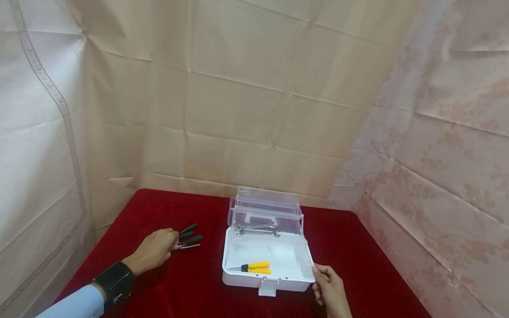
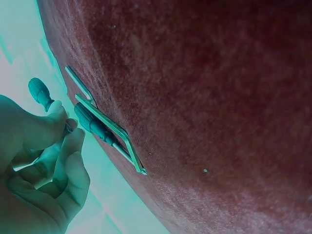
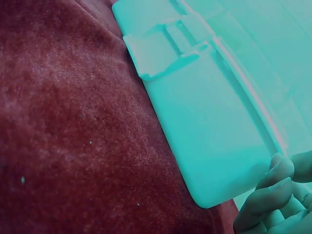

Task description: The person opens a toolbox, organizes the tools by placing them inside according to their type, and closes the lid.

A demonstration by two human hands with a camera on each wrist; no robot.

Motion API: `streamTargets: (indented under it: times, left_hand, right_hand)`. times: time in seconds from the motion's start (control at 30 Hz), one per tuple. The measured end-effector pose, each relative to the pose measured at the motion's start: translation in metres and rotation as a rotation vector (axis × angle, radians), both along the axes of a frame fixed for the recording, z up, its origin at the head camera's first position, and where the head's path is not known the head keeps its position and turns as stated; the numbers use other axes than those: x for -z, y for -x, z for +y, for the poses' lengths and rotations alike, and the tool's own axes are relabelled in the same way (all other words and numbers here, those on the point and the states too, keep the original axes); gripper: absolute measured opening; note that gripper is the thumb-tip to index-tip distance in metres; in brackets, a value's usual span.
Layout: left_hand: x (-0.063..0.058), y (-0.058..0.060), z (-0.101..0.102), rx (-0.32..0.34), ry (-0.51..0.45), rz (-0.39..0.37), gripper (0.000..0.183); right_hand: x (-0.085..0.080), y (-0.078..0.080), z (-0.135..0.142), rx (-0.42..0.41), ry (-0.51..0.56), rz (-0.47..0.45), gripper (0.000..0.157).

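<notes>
My left hand [image 1: 157, 247] pinches a dark-handled screwdriver [image 2: 39, 91] between thumb and fingers, at the left of the red-covered table. Close by on the cloth lie a second dark-handled screwdriver [image 2: 91, 123] and L-shaped hex keys [image 2: 117, 127]; the fingers partly hide these in the head view. A white toolbox [image 1: 242, 279] stands to the right with its clear lid [image 1: 268, 201] raised. At its front right corner, my right hand [image 1: 330, 287] grips the rim by thumb and fingers. Inside the box are yellow-handled screwdrivers [image 1: 257, 266] near the front and silver wrenches [image 1: 258, 230] at the back.
The latch [image 1: 268, 287] hangs down at the toolbox's front. Red cloth [image 1: 350, 247] covers the table, whose far edge meets a beige draped sheet [image 1: 238, 110]. Pale patterned sheets [image 1: 445, 154] hang at both sides.
</notes>
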State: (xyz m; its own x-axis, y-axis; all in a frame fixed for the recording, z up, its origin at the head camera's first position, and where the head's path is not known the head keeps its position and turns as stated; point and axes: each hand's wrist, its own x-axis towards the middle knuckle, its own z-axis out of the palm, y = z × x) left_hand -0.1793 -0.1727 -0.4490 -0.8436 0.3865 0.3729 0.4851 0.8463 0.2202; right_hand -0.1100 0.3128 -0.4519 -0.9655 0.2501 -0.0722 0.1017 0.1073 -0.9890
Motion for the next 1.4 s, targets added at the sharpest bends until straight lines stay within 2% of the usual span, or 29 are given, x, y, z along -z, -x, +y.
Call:
streamTargets:
  times: [0.2, 0.73, 1.4]
  left_hand:
    - [-0.002, 0.0, -0.003, -0.009, -0.001, -0.018, 0.02]
    - [-0.007, 0.005, 0.001, -0.03, -0.041, 0.049, 0.016]
    - [-0.017, 0.014, 0.011, -0.045, -0.082, 0.064, 0.012]
  right_hand:
    - [-0.002, -0.001, -0.002, -0.009, 0.004, -0.003, 0.047]
    - [-0.001, -0.001, -0.001, -0.002, 0.033, -0.016, 0.045]
    - [-0.001, 0.001, 0.001, 0.009, 0.053, -0.033, 0.044]
